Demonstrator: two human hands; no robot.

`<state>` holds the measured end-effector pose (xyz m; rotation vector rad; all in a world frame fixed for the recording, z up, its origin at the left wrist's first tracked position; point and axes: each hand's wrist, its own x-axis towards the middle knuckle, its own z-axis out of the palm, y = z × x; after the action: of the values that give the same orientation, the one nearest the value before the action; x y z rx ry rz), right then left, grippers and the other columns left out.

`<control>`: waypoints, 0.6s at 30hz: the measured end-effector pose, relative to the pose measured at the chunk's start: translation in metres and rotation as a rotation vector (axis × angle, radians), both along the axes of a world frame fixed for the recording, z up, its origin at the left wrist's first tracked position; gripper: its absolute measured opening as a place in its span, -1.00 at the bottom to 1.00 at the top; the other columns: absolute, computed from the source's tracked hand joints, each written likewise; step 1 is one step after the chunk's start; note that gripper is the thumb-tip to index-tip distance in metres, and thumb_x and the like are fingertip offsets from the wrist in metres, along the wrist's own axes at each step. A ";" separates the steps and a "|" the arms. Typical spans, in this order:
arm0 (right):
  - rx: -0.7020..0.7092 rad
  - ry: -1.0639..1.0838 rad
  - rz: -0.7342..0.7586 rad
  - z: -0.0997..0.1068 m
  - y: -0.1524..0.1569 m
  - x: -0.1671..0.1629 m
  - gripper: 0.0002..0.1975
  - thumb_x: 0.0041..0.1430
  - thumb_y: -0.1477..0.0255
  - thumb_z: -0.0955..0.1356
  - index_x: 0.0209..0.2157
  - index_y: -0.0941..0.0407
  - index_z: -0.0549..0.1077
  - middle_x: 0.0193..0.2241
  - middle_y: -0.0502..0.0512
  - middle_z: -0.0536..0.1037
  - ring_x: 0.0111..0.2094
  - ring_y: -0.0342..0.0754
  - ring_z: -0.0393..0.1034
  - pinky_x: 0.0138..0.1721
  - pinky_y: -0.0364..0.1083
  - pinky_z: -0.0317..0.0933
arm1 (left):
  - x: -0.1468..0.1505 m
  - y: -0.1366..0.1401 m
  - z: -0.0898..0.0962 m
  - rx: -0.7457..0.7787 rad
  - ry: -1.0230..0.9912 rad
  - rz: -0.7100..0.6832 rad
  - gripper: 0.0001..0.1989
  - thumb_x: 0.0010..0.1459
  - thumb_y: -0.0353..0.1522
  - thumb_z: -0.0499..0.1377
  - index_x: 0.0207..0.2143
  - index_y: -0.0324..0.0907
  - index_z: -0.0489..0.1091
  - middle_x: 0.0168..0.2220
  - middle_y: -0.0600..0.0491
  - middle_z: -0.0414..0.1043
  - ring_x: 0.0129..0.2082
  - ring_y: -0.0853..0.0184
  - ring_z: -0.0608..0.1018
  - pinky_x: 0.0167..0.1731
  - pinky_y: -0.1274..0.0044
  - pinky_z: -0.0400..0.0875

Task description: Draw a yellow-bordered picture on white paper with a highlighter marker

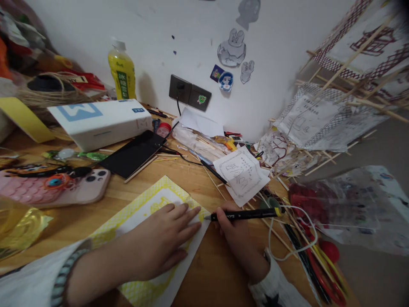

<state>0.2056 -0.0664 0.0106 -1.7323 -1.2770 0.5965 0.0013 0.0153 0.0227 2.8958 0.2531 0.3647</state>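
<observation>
A sheet of white paper [191,256] with a yellow checked border and yellow drawing lies tilted on the wooden desk. My left hand [162,238] rests flat on it, fingers stretched toward its right corner and covering much of the drawing. In my right hand [233,230] is a black marker [246,214] with a yellow-marked end. Its tip is at the sheet's right corner, close to my left fingertips; whether it touches the paper I cannot tell.
A black tablet-like slab [134,153], a white box [102,123], a pink-cased phone [76,187] and a yellow drink bottle [122,72] stand or lie leftward. Behind are a printed drawing sheet [241,175] and thin sticks. Rightward are a white cable [315,230], red-handled scissors [322,273] and stick-framed paper lanterns [316,111].
</observation>
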 end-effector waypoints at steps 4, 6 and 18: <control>-0.026 0.007 -0.019 0.001 0.000 0.000 -0.71 0.16 0.26 0.26 -0.58 0.08 0.34 -0.69 -0.07 0.31 -0.59 -0.09 0.25 -0.53 -0.13 0.14 | -0.001 0.001 -0.001 0.003 0.009 0.002 -0.54 0.18 -0.29 0.13 0.12 -0.20 0.29 0.18 -0.12 0.27 0.01 0.05 0.37 0.00 0.24 0.24; -0.035 0.005 -0.031 0.001 0.001 0.000 -0.72 0.14 0.26 0.26 -0.59 0.08 0.33 -0.68 -0.06 0.30 -0.58 -0.08 0.25 -0.52 -0.13 0.14 | -0.001 0.001 0.000 0.010 -0.001 0.002 -0.55 0.18 -0.28 0.13 0.12 -0.20 0.29 0.18 -0.13 0.27 0.01 0.06 0.37 -0.01 0.25 0.24; -0.013 0.095 -0.031 -0.004 0.000 0.003 -0.73 0.14 0.28 0.28 -0.58 0.09 0.33 -0.68 -0.09 0.30 -0.61 -0.13 0.20 -0.55 -0.16 0.11 | -0.001 0.002 0.002 0.002 0.017 -0.002 -0.54 0.16 -0.28 0.15 0.11 -0.19 0.29 0.18 -0.11 0.27 0.00 0.06 0.37 -0.01 0.25 0.25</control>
<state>0.2086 -0.0667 0.0070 -1.7109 -1.1807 0.6629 0.0003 0.0172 0.0242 2.9022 0.2527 0.3401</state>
